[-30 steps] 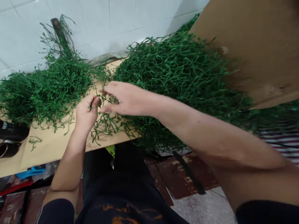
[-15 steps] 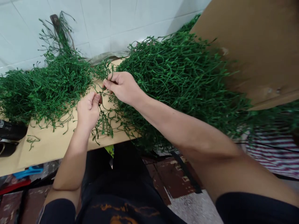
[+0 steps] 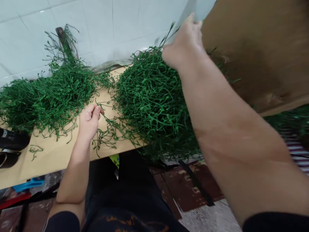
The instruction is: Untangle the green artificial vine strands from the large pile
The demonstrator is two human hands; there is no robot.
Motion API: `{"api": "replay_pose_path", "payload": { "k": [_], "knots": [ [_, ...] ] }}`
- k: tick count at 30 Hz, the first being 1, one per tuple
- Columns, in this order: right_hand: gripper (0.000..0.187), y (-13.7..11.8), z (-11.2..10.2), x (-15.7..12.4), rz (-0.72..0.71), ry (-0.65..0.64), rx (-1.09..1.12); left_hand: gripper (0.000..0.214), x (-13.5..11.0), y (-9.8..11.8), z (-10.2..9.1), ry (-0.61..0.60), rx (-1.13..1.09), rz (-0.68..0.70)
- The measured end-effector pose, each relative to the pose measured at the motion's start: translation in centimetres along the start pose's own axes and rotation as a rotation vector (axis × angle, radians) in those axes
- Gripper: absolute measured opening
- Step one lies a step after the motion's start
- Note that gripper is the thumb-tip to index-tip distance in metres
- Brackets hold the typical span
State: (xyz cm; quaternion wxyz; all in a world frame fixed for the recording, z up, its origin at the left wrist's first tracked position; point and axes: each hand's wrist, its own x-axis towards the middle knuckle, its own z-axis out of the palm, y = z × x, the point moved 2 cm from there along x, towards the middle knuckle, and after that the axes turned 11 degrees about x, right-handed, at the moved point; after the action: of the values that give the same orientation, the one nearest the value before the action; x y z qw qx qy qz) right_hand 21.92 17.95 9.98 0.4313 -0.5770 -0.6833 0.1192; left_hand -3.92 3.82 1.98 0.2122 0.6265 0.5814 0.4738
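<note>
My left hand (image 3: 88,120) is closed in a pinch over the cardboard, its thumb pressed on a thin green artificial stem (image 3: 106,118) that trails to the right from the fingertips. Above the back of the large heap of green artificial stems (image 3: 149,96), my right hand (image 3: 184,45) is raised with its fingers stretched apart, a little blurred. A loose green stem (image 3: 168,34) shows between its thumb and fingers against the wall; whether the hand touches it I cannot tell. A second heap of green stems (image 3: 55,93) lies to the left.
The cardboard-covered table (image 3: 53,154) has a few stray stems near its front edge. A black tool (image 3: 13,138) sits at the far left. Behind stands the white tiled wall (image 3: 101,29). A tall cardboard sheet (image 3: 253,48) rises at the right.
My right hand has moved up and right, away from my left hand, over the large heap, and its fingers have spread. My left hand stays nearly in place, still pinching.
</note>
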Motion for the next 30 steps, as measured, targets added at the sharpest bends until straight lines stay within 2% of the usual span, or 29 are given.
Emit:
{"api": "replay_pose_path", "payload": {
  "k": [1,2,3,4,6,7,9,13,16,21,23,25,28,30],
  "knots": [
    [0.07,-1.3,-0.2,-1.5,0.111,0.061,-0.081,0.037,0.2,0.3,0.3,-0.02,-0.013,0.006],
    [0.062,-2.8,0.1,-3.2,0.097,-0.015,-0.119,0.037,0.4,0.6,0.5,-0.037,-0.027,0.007],
    [0.053,-4.3,0.8,-4.9,0.021,-0.162,-0.096,0.038,0.6,0.7,0.7,-0.054,-0.039,0.003],
    [0.045,-5.6,1.6,-6.6,-0.055,-0.257,-0.009,0.038,0.7,0.8,0.8,-0.072,-0.049,-0.002],
    [0.037,-7.5,3.7,-9.5,-0.212,-0.488,0.168,0.037,0.9,0.8,0.8,-0.096,-0.061,-0.001],
    [0.033,-8.0,4.7,-10.5,-0.265,-0.571,0.214,0.037,1.0,0.8,0.7,-0.098,-0.059,0.008],
    [0.03,-8.3,6.1,-11.6,-0.321,-0.626,0.253,0.037,0.9,0.8,0.6,-0.103,-0.041,0.027],
    [0.03,-7.6,6.4,-11.0,-0.32,-0.492,0.228,0.036,0.4,1.3,0.2,-0.127,0.039,0.053],
    [0.031,-7.6,6.2,-9.5,-0.292,-0.425,0.168,0.034,0.8,1.8,0.6,-0.068,0.102,0.047],
    [0.031,-8.7,7.9,-6.9,-0.239,-0.375,0.098,0.031,2.5,1.9,2.3,0.013,-0.022,-0.013],
    [0.028,-8.1,8.3,-5.5,-0.207,-0.318,0.059,0.031,2.6,1.7,2.3,0.037,-0.083,-0.032],
    [0.027,-6.3,7.5,-3.8,-0.109,-0.175,0.005,0.031,2.0,1.3,1.7,0.068,-0.121,-0.038],
    [0.032,-2.8,4.4,-1.2,0.066,0.06,-0.068,0.03,0.8,0.4,0.2,0.114,-0.169,-0.068],
    [0.03,-1.6,2.5,-0.4,0.07,0.081,-0.105,0.029,0.6,-0.3,-0.1,0.084,-0.221,-0.134]
  ]
}}
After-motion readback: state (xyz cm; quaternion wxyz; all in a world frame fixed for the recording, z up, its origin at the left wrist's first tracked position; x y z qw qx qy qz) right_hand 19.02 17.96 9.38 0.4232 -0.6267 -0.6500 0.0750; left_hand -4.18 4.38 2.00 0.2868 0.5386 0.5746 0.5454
